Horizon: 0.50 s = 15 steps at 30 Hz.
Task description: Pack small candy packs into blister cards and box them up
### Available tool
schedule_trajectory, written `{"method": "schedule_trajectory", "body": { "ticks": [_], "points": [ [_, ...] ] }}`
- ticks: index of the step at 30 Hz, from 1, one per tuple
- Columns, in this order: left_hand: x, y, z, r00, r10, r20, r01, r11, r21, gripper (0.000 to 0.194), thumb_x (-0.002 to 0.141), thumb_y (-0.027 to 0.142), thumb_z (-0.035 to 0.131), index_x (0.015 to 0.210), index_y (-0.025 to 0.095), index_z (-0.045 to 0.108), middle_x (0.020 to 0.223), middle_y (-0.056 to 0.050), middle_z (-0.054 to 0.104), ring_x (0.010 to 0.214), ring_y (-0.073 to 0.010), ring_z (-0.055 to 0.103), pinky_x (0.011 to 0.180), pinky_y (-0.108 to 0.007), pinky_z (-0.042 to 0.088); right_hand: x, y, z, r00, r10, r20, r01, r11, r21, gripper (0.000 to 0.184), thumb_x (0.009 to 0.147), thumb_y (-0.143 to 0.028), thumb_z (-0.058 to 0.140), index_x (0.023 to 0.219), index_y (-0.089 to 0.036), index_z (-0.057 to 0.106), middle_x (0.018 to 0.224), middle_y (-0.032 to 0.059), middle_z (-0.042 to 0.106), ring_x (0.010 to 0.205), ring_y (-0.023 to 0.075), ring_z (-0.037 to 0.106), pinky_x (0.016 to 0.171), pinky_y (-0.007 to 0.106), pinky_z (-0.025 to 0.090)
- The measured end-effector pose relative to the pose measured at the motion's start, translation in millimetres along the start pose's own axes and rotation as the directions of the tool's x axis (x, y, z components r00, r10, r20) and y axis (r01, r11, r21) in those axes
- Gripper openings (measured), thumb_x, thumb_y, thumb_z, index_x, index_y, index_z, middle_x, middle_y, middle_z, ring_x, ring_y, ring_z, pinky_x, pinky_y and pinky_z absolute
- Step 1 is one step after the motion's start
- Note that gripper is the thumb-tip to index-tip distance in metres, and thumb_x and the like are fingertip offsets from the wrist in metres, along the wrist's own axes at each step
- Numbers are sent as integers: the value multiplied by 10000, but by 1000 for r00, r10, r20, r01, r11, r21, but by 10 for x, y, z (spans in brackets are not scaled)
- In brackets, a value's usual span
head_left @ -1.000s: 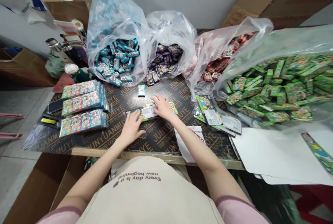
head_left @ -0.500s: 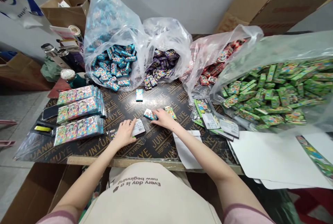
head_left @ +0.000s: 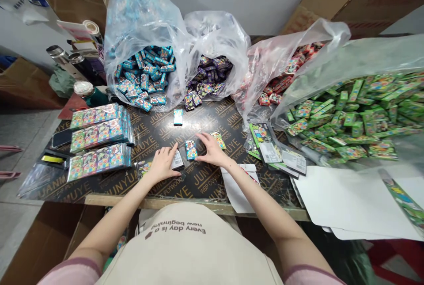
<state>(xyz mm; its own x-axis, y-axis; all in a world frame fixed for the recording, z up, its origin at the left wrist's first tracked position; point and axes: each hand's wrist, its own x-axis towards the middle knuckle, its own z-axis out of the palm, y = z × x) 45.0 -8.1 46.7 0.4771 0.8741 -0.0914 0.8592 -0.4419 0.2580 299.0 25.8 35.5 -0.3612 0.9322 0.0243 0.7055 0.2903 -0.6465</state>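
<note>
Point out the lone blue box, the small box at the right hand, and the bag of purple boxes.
Lone blue box (head_left: 178, 116), head view, centre of its top face.
Small box (head_left: 191, 149), head view, middle of its printed face.
Bag of purple boxes (head_left: 215, 33), head view, clear plastic upper wall.

The dark bench (head_left: 205, 179) top is printed all over with repeating pale lettering: "JUNYUANMUYE", "PLYWOOD" and "WBP CORE". The cream apron (head_left: 185, 249) on the person's chest carries brown words, seen upside down from above: "Every day is a new beginning". Print on the small packs and white labels is too small to read.
</note>
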Motion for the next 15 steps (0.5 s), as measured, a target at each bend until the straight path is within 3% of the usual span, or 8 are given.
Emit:
{"method": "schedule_trajectory", "body": {
  "ticks": [2, 3, 5, 8, 10, 15],
  "points": [
    [3, -9, 8, 1000, -4, 1, 4, 1000, 17, 1071, 631, 464, 736, 1484, 176, 156, 1158, -136, 521, 1068, -312, 477, 888, -413, 379, 43, -10, -28, 982, -158, 101, 164, 985, -55, 948, 602, -327, 772, 1440, -245, 336, 1510, 153, 291, 1383, 364, 256, 1054, 552, 264],
    [5, -13, 10, 1000, -4, 2, 3, 1000, 19, 1063, 642, 439, 727, 1487, 176, 139, 1153, -132, 526, 1061, -306, 482, 883, -407, 381, 68, -16, -25, 969, -196, 148, 206, 977, -59, 927, 619, -287, 745, 1444, -255, 323, 1520, 137, 280, 1402, 362, 209, 1067, 568, 217],
    [10, -21, 10, 1000, 0, -4, 0, 1000, 2, 1067, 649, 402, 714, 1491, 171, 101, 1154, -128, 531, 1055, -303, 488, 885, -408, 384, 109, -31, 1, 955, -241, 172, 250, 968, -34, 858, 660, -233, 685, 1439, -246, 327, 1463, 124, 388, 1372, 337, 285, 1077, 559, 190],
    [10, -39, -8, 999, -4, -34, 2, 999, -38, 1105, 632, 379, 717, 1493, 158, 59, 1169, -134, 528, 1062, -314, 487, 893, -425, 390, 109, -79, 28, 955, -284, 83, 285, 958, 1, 792, 702, -249, 661, 1427, -207, 345, 1336, 129, 513, 1229, 294, 452, 1045, 490, 281],
    [11, -48, -26, 999, -2, -52, -2, 997, -72, 1118, 626, 364, 719, 1493, 162, 41, 1178, -135, 524, 1066, -318, 485, 892, -431, 399, 68, -136, 24, 954, -296, 45, 297, 955, -21, 798, 710, -270, 677, 1429, -187, 342, 1296, 142, 527, 1171, 293, 478, 995, 459, 346],
    [55, -54, -54, 995, 48, -88, -62, 985, -162, 1145, 621, 296, 713, 1492, 177, -20, 1178, -131, 515, 1062, -305, 485, 906, -427, 412, -54, -279, 9, 924, -351, 151, 358, 933, -27, 824, 699, -215, 690, 1438, -199, 326, 1299, 140, 522, 1166, 294, 475, 981, 464, 363]
  ]
}}
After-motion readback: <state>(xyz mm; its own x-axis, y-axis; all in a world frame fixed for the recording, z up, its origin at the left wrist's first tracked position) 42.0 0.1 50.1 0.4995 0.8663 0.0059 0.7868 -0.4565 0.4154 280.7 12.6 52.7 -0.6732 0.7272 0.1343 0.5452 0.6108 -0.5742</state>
